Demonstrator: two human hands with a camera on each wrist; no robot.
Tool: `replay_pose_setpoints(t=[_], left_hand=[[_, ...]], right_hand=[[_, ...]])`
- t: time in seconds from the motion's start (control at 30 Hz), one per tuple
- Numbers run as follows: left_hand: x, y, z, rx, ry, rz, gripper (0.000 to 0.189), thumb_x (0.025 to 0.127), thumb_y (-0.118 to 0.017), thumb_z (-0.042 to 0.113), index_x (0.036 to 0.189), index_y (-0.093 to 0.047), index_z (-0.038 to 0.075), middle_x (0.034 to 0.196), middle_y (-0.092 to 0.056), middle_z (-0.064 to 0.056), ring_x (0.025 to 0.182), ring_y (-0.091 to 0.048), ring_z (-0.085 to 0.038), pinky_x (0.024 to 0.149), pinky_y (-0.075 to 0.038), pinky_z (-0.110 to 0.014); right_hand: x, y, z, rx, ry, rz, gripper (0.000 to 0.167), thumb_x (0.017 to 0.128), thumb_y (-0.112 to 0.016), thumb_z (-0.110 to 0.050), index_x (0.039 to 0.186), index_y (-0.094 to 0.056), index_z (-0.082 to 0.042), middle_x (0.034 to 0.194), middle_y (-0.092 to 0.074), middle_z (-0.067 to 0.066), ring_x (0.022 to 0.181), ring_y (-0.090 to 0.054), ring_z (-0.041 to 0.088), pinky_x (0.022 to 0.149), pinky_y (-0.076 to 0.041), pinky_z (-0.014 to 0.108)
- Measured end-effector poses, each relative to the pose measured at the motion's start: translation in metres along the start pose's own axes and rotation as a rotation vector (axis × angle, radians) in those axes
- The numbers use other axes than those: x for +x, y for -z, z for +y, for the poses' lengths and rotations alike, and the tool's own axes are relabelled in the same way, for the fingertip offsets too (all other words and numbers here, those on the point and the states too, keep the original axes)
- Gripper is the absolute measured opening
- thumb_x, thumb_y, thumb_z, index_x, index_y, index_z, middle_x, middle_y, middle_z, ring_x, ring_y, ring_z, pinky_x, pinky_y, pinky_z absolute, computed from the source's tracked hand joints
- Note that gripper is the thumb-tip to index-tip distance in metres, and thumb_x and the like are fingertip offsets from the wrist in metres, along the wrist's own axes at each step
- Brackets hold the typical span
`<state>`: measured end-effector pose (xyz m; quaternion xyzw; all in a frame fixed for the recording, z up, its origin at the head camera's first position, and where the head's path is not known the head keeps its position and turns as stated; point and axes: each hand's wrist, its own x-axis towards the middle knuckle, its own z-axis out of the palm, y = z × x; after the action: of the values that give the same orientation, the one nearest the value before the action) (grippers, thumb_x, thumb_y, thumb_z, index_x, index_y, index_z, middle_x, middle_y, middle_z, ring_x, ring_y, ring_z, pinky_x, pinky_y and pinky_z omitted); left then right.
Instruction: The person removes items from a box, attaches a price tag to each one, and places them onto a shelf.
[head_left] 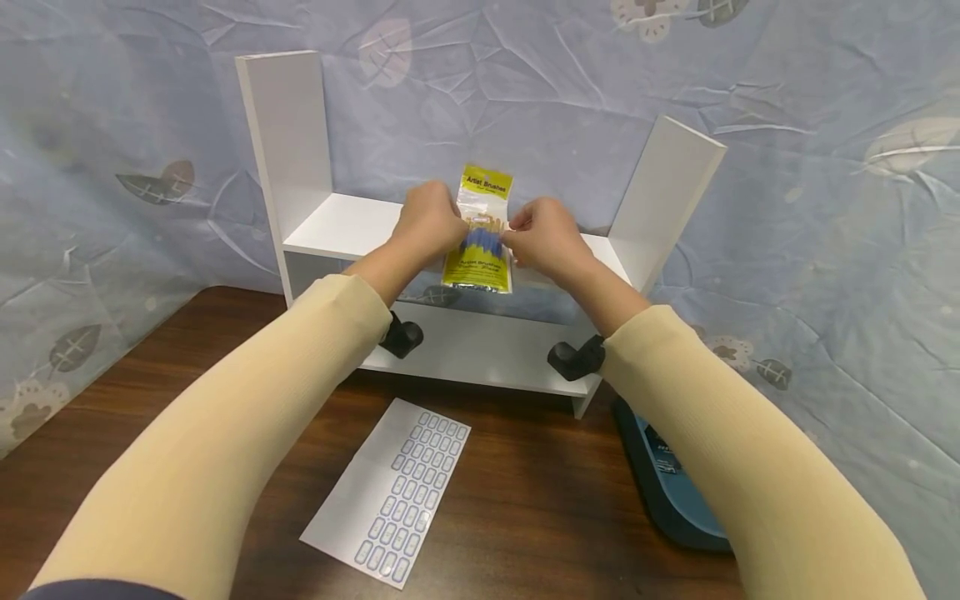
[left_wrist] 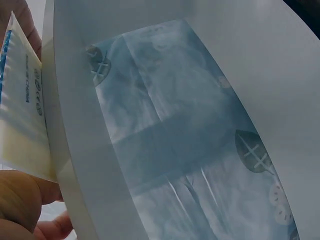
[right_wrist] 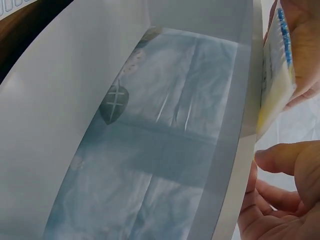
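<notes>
A clear and yellow packet of artist brushes is up at the white shelf's upper board, its printed face toward the head camera. My left hand grips the packet's left edge, and my right hand pinches its right edge with thumb and fingers. Edge-on in the left wrist view, the packet is beside the board's front edge. The right wrist view likewise has the packet edge-on, above the right hand's thumb. Some fingertips are hidden behind the packet and the board.
Below, a sheet of blue-bordered labels lies on the dark wooden table. To the right is a blue tray with a dark package inside, partly covered by the right sleeve. Upright side panels bound the shelf, and a patterned cloth hangs behind.
</notes>
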<state>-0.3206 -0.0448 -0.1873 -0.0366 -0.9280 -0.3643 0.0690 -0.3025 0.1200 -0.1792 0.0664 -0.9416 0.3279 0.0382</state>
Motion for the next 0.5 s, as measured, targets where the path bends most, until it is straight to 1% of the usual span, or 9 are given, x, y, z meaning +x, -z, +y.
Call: replay_pose_setpoints(t=[0.07, 0.1, 0.13, 0.17, 0.23, 0.3, 0.37, 0.43, 0.5], left_hand=[[0.000, 0.001, -0.001, -0.013, 0.005, 0.012, 0.020, 0.093, -0.058, 0.006, 0.075, -0.051, 0.009, 0.078, -0.053, -0.005, 0.066, -0.050, -0.018, 0.055, -0.041, -0.026], [-0.001, 0.001, -0.002, -0.021, 0.003, 0.020, 0.024, 0.094, -0.057, 0.007, 0.073, -0.048, 0.010, 0.074, -0.049, -0.004, 0.062, -0.045, -0.017, 0.052, -0.037, -0.025], [-0.002, 0.001, -0.003, -0.030, -0.004, 0.032, 0.025, 0.095, -0.058, 0.008, 0.072, -0.047, 0.011, 0.072, -0.046, -0.003, 0.060, -0.042, -0.015, 0.051, -0.035, -0.025], [-0.004, 0.002, -0.003, -0.039, -0.012, 0.042, 0.024, 0.096, -0.057, 0.009, 0.074, -0.047, 0.011, 0.073, -0.045, -0.002, 0.061, -0.041, -0.015, 0.052, -0.034, -0.025], [-0.009, 0.005, -0.003, -0.063, -0.049, 0.067, 0.018, 0.098, -0.056, 0.011, 0.080, -0.052, 0.009, 0.079, -0.050, -0.004, 0.066, -0.044, -0.016, 0.056, -0.036, -0.026], [-0.015, 0.007, -0.001, -0.092, -0.103, 0.094, 0.009, 0.099, -0.054, 0.014, 0.094, -0.057, 0.006, 0.094, -0.058, -0.007, 0.080, -0.053, -0.019, 0.065, -0.044, -0.028], [-0.022, 0.008, 0.002, -0.123, -0.175, 0.122, 0.014, 0.100, -0.053, 0.014, 0.105, -0.060, 0.004, 0.106, -0.063, -0.010, 0.092, -0.058, -0.023, 0.075, -0.049, -0.031], [-0.029, 0.008, 0.004, -0.154, -0.255, 0.150, 0.017, 0.099, -0.052, 0.014, 0.107, -0.062, 0.002, 0.108, -0.066, -0.013, 0.096, -0.060, -0.026, 0.079, -0.050, -0.034], [-0.035, 0.007, 0.007, -0.173, -0.332, 0.176, 0.018, 0.099, -0.052, 0.013, 0.106, -0.063, 0.001, 0.107, -0.067, -0.013, 0.097, -0.061, -0.026, 0.081, -0.051, -0.035]], right_hand=[[-0.003, 0.000, 0.002, 0.016, 0.035, 0.012, 0.032, 0.105, -0.062, -0.020, 0.126, -0.066, 0.003, 0.125, -0.070, 0.017, 0.090, -0.072, 0.023, 0.071, -0.059, 0.026], [-0.005, 0.000, 0.004, 0.023, 0.058, 0.021, 0.032, 0.105, -0.061, -0.021, 0.125, -0.065, 0.003, 0.124, -0.070, 0.017, 0.089, -0.071, 0.024, 0.071, -0.059, 0.027], [-0.007, 0.000, 0.005, 0.032, 0.083, 0.032, 0.031, 0.105, -0.061, -0.022, 0.125, -0.065, 0.002, 0.122, -0.070, 0.017, 0.088, -0.071, 0.024, 0.072, -0.060, 0.028], [-0.010, 0.000, 0.006, 0.041, 0.110, 0.043, 0.031, 0.106, -0.060, -0.023, 0.124, -0.065, 0.001, 0.120, -0.070, 0.017, 0.089, -0.071, 0.024, 0.073, -0.060, 0.029], [-0.015, 0.001, 0.009, 0.052, 0.166, 0.066, 0.030, 0.106, -0.060, -0.024, 0.123, -0.066, -0.001, 0.117, -0.071, 0.016, 0.091, -0.070, 0.024, 0.076, -0.059, 0.029], [-0.020, 0.002, 0.013, 0.057, 0.218, 0.095, 0.029, 0.106, -0.060, -0.026, 0.121, -0.068, -0.003, 0.112, -0.072, 0.015, 0.093, -0.068, 0.024, 0.076, -0.058, 0.029], [-0.027, 0.004, 0.018, 0.065, 0.265, 0.120, 0.027, 0.105, -0.060, -0.026, 0.120, -0.069, -0.005, 0.109, -0.072, 0.014, 0.092, -0.067, 0.024, 0.074, -0.056, 0.027], [-0.034, 0.007, 0.024, 0.068, 0.318, 0.143, 0.027, 0.106, -0.059, -0.025, 0.120, -0.069, -0.005, 0.106, -0.072, 0.015, 0.090, -0.068, 0.025, 0.070, -0.056, 0.025], [-0.041, 0.009, 0.030, 0.065, 0.368, 0.161, 0.026, 0.106, -0.059, -0.024, 0.118, -0.069, -0.003, 0.102, -0.072, 0.016, 0.087, -0.069, 0.026, 0.066, -0.057, 0.021]])
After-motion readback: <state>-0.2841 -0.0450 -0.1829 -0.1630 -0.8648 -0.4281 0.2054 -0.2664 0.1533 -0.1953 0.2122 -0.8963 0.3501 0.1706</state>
